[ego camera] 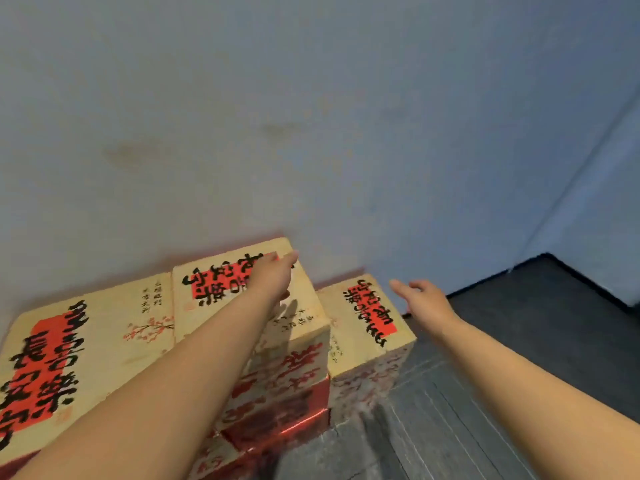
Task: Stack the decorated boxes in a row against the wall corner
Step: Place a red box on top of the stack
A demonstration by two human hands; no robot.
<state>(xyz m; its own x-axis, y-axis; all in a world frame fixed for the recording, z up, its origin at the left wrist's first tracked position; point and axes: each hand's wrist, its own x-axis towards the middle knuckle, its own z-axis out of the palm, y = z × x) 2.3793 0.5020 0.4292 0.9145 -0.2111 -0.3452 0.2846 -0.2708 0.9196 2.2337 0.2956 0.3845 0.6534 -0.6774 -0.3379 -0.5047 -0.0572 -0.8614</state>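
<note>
Three cream boxes with red panels and black calligraphy stand in a row against the wall. The left box (86,344) is the largest in view. The middle box (304,327) stands highest, stacked on a red-patterned box (277,410). The right box (367,323) sits lower, near the corner. My left hand (273,277) lies flat on the middle box's top, fingers straight. My right hand (426,299) hovers open just past the right box's far right edge, holding nothing.
A pale grey wall (311,133) runs behind the boxes and meets a second wall (606,220) at the right. Dark grey floor (519,341) stretches to the right of the boxes, with a black baseboard along the corner.
</note>
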